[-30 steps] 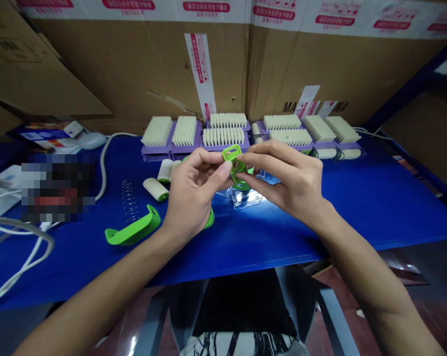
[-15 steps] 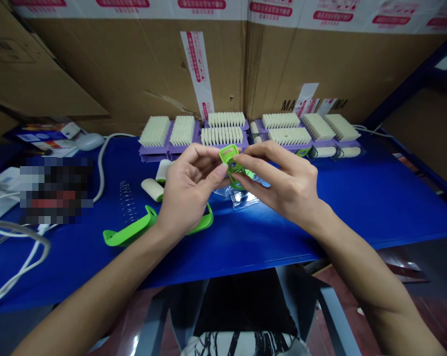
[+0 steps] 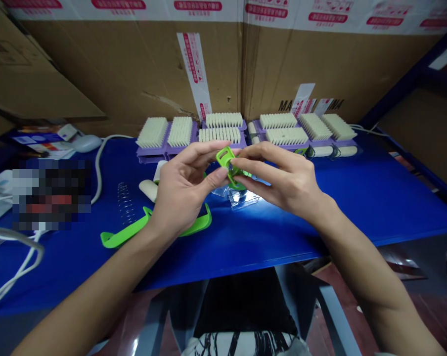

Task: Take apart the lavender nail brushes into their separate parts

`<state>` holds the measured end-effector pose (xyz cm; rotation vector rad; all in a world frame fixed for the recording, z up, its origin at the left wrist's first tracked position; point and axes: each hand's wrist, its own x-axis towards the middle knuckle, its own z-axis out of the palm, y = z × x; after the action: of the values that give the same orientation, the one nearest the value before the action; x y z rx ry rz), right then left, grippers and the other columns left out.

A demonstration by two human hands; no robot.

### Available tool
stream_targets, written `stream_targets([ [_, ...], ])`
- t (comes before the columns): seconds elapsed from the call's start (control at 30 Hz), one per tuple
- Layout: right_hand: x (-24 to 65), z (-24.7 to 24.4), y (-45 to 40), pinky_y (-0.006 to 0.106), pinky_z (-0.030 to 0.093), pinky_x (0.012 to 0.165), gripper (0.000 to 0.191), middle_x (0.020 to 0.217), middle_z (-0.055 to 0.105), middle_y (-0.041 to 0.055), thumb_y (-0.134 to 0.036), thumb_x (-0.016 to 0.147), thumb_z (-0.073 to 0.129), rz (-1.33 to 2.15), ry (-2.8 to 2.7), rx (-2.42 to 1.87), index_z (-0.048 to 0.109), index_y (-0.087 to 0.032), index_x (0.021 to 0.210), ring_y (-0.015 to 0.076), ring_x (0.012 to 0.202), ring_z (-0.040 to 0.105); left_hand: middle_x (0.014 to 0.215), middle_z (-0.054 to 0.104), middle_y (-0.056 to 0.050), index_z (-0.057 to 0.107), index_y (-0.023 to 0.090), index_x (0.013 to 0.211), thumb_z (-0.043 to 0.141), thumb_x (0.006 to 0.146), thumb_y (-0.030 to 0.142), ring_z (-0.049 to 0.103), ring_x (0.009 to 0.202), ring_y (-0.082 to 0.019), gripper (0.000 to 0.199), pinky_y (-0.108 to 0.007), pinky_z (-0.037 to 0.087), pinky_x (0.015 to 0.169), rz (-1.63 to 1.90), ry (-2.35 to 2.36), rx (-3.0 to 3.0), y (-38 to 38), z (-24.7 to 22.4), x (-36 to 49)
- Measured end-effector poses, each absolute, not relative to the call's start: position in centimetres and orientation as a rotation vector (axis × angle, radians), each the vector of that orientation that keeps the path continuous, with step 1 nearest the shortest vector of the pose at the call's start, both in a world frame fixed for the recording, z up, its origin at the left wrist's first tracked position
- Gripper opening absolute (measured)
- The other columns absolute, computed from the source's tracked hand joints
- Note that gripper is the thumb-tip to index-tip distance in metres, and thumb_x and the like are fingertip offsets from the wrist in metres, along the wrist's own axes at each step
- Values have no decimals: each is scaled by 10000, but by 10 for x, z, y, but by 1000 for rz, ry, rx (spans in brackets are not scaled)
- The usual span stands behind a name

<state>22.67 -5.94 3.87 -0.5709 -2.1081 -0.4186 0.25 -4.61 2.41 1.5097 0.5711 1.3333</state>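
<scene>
Between my two hands, above the table, is a small green plastic part (image 3: 224,156) with a slot in its upper end. My left hand (image 3: 184,185) pinches its left side between thumb and fingers. From the right, my right hand (image 3: 286,175) grips the same part with its fingertips, which hide much of its lower portion. Something shiny shows at the fingertips, too small to make out. Under my left wrist lie long green plastic pieces (image 3: 197,226). Cream rollers (image 3: 148,190) lie partly hidden behind my left hand, and a coil spring (image 3: 125,203) rests left of them.
Purple holders with cream bristle blocks (image 3: 219,134) line the back of the blue table (image 3: 360,207), before a cardboard box (image 3: 142,59). Clear plastic packets (image 3: 243,199) lie beneath my hands. White cables (image 3: 99,173) and a pixelated dark item (image 3: 53,198) occupy the left side.
The green part has tilted and turned a little in my fingers, so its slotted end now faces me differently. Both hands keep their grip. The whole view has shifted slightly.
</scene>
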Motion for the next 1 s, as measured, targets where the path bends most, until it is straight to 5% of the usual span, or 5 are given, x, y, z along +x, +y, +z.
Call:
stream_targets([
  [0.23,227,37,-56,331,684,863,166,1162,796,97,-221,1134,668,-461,-2116,-577,720,-179,1286,197,1068,798,1211,873,-64,837,257,1201,1045,827,315,840,1208,-278,432,-428,711,1094,1413,576,1508,-46,24,4],
  [0.47,229,38,-57,322,631,818,172,1193,785,97,-210,1156,624,-517,-2147,-582,681,-170,1313,189,1051,757,1196,884,-49,852,288,1147,1084,766,368,861,1150,-262,454,-420,725,1090,1449,631,1534,-47,26,3],
  [0.7,224,37,-59,360,640,793,191,1139,784,142,-83,1134,591,-761,-2118,-529,628,-78,1321,205,988,712,1165,876,-77,815,262,1184,1043,816,399,864,1141,-309,454,-412,778,903,1324,692,1437,-52,29,6],
  [1.0,220,37,-62,353,615,774,148,1112,757,126,-110,1150,558,-800,-2168,-587,645,-97,1270,209,969,682,1126,891,-78,860,229,1173,980,875,282,880,1054,-273,326,-392,772,922,1385,657,1423,-55,26,9],
])
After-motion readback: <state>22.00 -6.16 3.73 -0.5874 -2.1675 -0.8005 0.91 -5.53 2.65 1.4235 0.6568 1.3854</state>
